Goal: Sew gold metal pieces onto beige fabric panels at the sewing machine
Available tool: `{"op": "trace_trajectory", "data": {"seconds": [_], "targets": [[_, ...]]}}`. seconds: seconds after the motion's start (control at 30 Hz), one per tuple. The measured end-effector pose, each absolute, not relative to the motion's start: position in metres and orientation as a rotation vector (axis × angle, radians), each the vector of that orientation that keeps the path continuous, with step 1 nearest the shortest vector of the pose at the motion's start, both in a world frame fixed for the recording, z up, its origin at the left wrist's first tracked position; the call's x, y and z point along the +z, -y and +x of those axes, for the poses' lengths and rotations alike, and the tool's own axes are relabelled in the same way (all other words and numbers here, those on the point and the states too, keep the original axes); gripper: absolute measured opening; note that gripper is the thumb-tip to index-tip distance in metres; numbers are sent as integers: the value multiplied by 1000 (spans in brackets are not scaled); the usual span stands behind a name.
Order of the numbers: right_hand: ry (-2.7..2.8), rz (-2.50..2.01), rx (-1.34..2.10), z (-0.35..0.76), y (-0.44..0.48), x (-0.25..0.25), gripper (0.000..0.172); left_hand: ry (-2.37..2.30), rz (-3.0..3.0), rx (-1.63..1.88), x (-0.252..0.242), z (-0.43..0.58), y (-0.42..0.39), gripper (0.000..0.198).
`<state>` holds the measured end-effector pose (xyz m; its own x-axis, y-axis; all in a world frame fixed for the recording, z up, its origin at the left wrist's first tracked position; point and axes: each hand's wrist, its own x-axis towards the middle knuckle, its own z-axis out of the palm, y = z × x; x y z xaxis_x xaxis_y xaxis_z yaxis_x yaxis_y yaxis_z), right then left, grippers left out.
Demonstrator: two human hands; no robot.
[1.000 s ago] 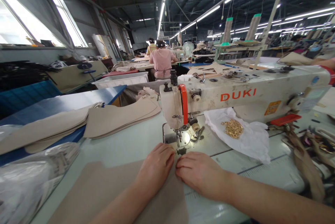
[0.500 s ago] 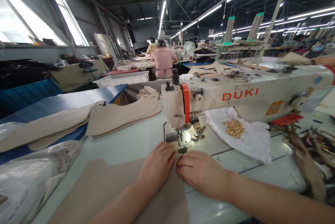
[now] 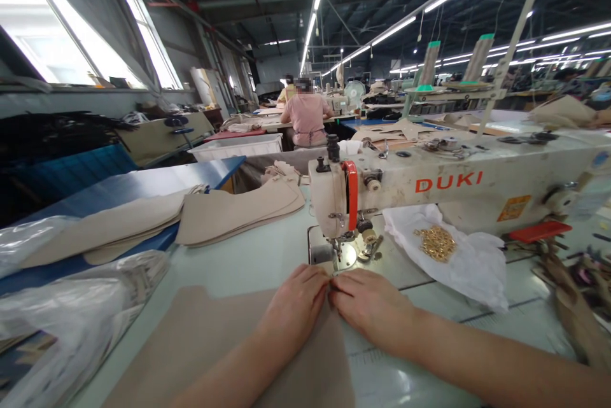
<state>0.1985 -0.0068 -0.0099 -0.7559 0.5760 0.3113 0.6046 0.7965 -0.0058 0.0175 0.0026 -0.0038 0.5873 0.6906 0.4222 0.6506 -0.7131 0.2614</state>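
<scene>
A large beige fabric panel (image 3: 210,325) lies flat on the pale green sewing table (image 3: 258,249), in front of the sewing machine (image 3: 449,182). My left hand (image 3: 296,300) rests on the panel with fingers bent and closed at its far edge. Fingertip to fingertip with it, my right hand (image 3: 372,306) pinches at the panel's right far corner. Both sets of fingertips are just short of the needle and presser foot (image 3: 340,252). What exactly lies between the fingertips is mostly hidden by the fingers.
A white cloth (image 3: 482,268) holding small gold metal pieces (image 3: 435,242) lies under the machine arm. Stacked beige panels (image 3: 238,211) sit behind on the left, beside plastic-wrapped material (image 3: 95,306). Straps (image 3: 568,300) lie at right. A person in pink (image 3: 308,116) sits ahead.
My fingertips have drawn closer together, and the small dark piece seen between them is no longer visible. The camera has turned slightly left, so the scene sits further right.
</scene>
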Motion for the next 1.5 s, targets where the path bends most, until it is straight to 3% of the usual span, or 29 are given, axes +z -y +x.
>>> {"op": "trace_trajectory", "data": {"seconds": [0.5, 1.5], "targets": [[2757, -897, -275, 214, -10, -3, 8, -1144, 2700, 928, -11, 31, -19, 18], [2666, -1009, -22, 217, -30, -12, 11, -1184, 2682, 964, -17, 36, -47, 18]]}}
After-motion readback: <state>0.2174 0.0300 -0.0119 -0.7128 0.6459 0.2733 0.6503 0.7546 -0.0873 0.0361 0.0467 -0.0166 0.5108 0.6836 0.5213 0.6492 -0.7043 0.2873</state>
